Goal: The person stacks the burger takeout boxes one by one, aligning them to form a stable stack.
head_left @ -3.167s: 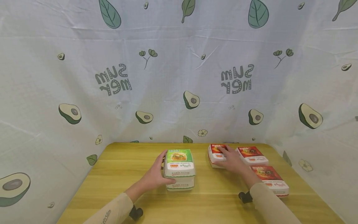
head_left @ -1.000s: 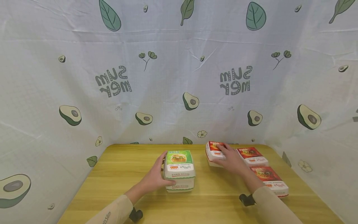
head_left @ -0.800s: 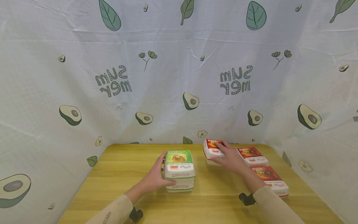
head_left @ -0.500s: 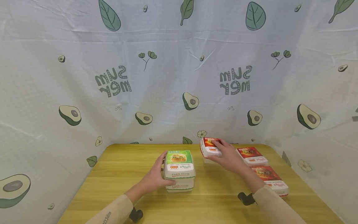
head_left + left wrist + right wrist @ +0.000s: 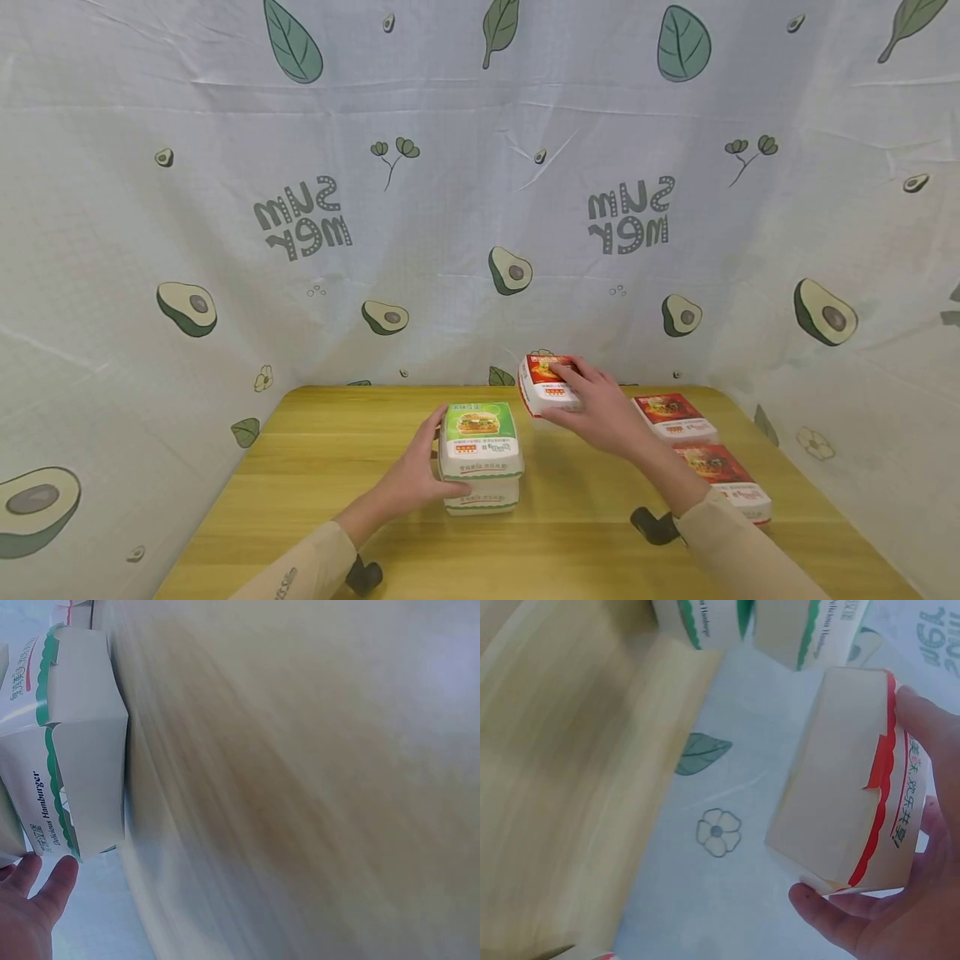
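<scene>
In the head view my right hand (image 5: 607, 412) grips a red-and-white burger box (image 5: 551, 385), lifted clear of the table. Its fingers and thumb hold opposite sides of that box, whose white base (image 5: 832, 772) shows in the right wrist view. My left hand (image 5: 411, 471) holds the left side of a stack of two green-and-white burger boxes. Its thumb lies across the front of the stack, near the seam between the upper green box (image 5: 482, 437) and the lower green box (image 5: 483, 497). The far fingers of the left hand are partly hidden behind the stack.
Two more red burger boxes stand at the right of the wooden table (image 5: 300, 467): a farther red box (image 5: 675, 417) and a nearer red box (image 5: 723, 479), beside the right forearm. A white cloth (image 5: 450, 208) printed with avocados hangs behind and at both sides.
The right hand has raised its red burger box off the table and carried it left, closer to the green stack. The left hand and the green boxes have stayed in place.
</scene>
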`<state>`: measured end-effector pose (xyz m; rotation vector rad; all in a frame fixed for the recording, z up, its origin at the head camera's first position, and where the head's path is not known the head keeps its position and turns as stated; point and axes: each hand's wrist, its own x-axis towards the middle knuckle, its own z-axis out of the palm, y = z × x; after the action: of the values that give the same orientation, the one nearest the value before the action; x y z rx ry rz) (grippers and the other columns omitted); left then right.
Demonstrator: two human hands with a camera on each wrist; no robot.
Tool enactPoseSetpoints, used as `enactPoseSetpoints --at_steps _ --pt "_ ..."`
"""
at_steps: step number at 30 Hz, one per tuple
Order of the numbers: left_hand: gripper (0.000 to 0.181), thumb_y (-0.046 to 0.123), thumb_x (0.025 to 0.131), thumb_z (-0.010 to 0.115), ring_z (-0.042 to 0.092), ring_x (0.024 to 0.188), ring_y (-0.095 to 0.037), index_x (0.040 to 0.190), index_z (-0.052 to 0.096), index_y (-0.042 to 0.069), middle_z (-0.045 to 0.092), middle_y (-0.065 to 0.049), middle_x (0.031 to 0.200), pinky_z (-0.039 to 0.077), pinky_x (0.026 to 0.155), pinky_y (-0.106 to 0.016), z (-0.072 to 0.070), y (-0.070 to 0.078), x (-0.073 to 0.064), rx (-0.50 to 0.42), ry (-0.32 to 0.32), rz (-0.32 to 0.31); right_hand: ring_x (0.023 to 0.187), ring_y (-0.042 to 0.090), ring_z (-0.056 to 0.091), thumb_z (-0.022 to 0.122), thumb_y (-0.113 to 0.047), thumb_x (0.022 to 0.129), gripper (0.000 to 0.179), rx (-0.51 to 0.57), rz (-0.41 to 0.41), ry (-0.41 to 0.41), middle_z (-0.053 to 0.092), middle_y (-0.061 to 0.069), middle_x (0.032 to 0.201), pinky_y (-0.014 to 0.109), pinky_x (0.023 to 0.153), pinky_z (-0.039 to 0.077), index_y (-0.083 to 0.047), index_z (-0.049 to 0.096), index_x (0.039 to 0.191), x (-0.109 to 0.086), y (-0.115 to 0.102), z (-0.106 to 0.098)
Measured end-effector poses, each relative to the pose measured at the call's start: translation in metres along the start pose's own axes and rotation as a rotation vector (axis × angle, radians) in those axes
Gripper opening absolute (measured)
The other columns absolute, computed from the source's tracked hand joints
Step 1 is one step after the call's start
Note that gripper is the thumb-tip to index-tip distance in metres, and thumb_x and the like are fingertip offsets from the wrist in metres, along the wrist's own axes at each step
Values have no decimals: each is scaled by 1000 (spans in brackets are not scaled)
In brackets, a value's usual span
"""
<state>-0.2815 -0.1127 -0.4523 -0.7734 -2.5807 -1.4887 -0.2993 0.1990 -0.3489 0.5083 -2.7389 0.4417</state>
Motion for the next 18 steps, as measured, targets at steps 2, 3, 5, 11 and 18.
enactPoseSetpoints --at_steps 2,3,5,11,18 --pt "121 49 61 81 40 122 -19 148 1 27 25 4 145 43 92 -39 0 1 -1 -2 0 2 129 35 31 52 -75 72 82 0 -4 0 27 5 150 62 90 36 -36 32 142 0 -5 -3" --pt "121 49 61 81 41 122 -20 149 1 26 25 3 145 43 92 -39 0 1 -1 -3 1 3 129 35 30 51 -75 72 83 -2 -7 1 26 5 150 63 90 36 -36 32 142 0 -7 -5" --pt "121 49 61 81 39 124 -20 149 1 26 25 3 145 43 93 -39 0 1 -1 -5 3 7 130 34 30 51 -76 72 82 -6 -11 4 26 4 150 62 90 37 -37 32 142 0 -12 -8" --pt "121 50 61 81 40 122 -18 148 1 28 24 5 145 43 93 -39 0 0 0 6 5 12 131 32 29 51 -76 71 82 -16 -17 0 24 3 151 61 88 39 -39 32 142 0 -26 -15" --pt "120 48 61 82 43 119 -18 148 1 29 25 4 144 43 92 -39 0 -1 0 -9 -1 6 133 31 27 52 -77 69 82 3 -17 5 23 0 152 61 87 39 -42 32 141 1 -38 -21"
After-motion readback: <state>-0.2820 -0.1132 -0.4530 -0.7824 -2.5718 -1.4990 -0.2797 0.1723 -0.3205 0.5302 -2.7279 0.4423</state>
